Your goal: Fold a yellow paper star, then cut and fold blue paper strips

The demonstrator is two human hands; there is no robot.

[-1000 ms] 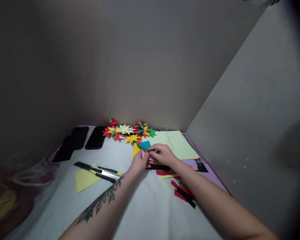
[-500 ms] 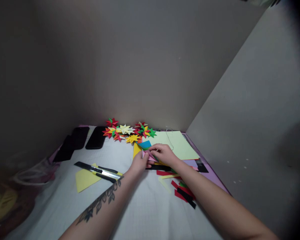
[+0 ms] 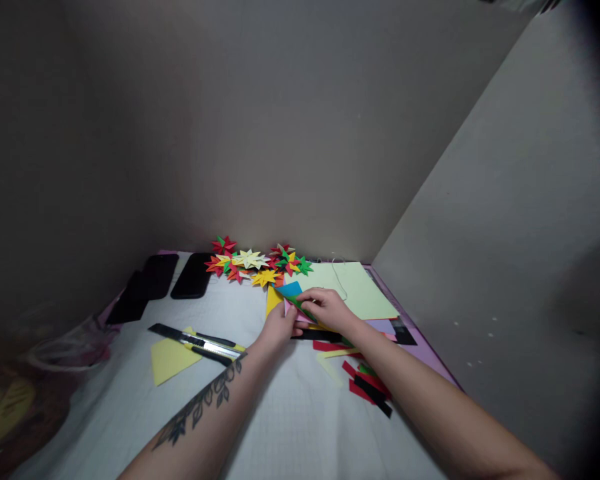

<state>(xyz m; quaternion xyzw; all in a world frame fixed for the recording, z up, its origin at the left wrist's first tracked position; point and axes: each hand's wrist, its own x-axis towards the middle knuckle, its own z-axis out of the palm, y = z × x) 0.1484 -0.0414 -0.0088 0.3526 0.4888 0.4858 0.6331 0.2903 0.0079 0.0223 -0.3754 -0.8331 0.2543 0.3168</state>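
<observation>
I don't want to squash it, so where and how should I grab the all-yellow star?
Probably pinch a near point of the all-yellow star, coming from the front: its points stick out towards white cloth, while other stars crowd behind.

Pink paper [image 3: 303, 317] between both hands [image 3: 279, 325]
</observation>
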